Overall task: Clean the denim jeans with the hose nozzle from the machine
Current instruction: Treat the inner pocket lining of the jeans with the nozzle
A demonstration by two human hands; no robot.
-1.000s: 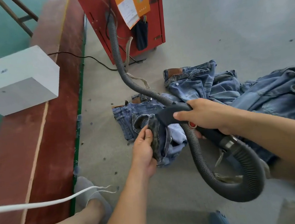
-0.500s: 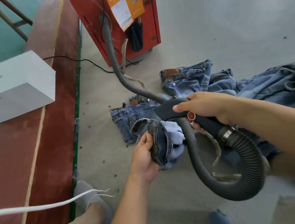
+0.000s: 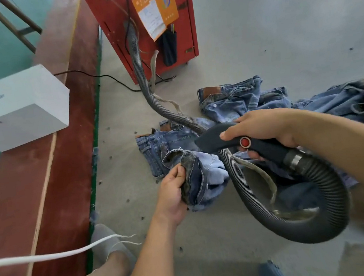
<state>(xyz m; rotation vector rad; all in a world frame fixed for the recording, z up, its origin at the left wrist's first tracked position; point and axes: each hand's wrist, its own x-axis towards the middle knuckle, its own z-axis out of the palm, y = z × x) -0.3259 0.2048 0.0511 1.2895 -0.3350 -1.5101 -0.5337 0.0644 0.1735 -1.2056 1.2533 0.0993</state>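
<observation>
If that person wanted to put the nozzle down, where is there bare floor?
Bare concrete floor lies right of the red machine, beyond the jeans pile. Another patch sits between the left hand and the green edge. The hose loop crowds the right.

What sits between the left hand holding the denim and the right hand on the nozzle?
In the head view, bunched jeans and a loop of grey hose lie between left hand and right hand.

head cam | forward-down | close over hands | single view
</observation>
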